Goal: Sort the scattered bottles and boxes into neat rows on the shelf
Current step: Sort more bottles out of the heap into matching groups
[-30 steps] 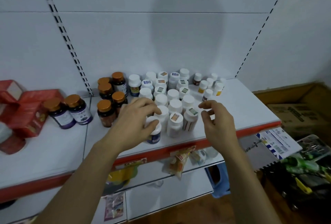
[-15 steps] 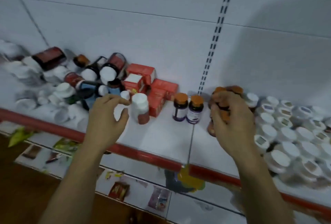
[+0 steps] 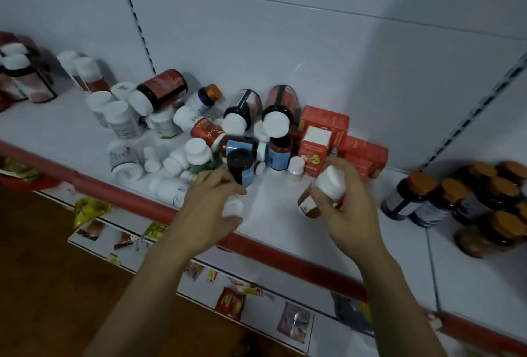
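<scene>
At shelf [image 3: 273, 215] | right grip [image 3: 350, 209] holds white-capped red bottle [image 3: 330, 182] | left grip [image 3: 209, 209] holds white bottle [image 3: 233, 207]

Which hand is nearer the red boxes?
Right. The right hand, gripping a white-capped bottle, is right by the red boxes; the left hand, holding a white bottle, is farther left.

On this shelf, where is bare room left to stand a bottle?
Bare patches: between the left hand and right hand; between the red boxes and orange-capped bottles; front left of the shelf. Crowded: the tumbled bottle heap.
</scene>
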`<state>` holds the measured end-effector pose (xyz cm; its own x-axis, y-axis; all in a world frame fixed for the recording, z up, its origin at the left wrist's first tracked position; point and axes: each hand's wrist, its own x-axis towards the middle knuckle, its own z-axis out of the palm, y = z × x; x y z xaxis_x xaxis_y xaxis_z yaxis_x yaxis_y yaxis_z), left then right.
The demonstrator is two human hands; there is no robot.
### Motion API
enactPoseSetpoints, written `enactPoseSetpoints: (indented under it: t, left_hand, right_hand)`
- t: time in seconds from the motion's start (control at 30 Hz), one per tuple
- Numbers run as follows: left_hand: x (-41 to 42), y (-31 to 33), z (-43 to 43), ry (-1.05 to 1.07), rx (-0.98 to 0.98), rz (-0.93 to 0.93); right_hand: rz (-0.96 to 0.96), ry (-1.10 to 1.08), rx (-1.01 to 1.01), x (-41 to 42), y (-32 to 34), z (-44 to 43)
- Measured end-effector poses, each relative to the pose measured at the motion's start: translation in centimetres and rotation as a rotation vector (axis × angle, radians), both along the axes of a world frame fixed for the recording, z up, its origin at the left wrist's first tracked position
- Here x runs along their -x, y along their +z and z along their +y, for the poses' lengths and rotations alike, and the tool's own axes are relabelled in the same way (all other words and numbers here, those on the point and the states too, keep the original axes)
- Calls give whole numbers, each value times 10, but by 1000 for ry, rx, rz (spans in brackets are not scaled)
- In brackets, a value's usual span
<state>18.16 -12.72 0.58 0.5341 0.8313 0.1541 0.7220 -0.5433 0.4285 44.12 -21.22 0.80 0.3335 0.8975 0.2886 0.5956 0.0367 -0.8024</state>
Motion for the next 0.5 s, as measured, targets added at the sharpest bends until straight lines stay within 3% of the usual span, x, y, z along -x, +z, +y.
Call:
enactPoseSetpoints:
  t: [0.17,0.3,0.4,0.5]
  left_hand:
    - [34,16,10,-201,98,-128]
    - [54,29,20,-58,-36,-239]
    - [74,30,28,101,-6,-84]
    - [96,23,31,135,84,10]
  right_hand:
    - [-37,-7,-51,22,6,12]
    - [-147,-54,70,34,9,21]
    - [-363,-191,-72,50,20,23]
    - [-362,38,-288,84,32,29]
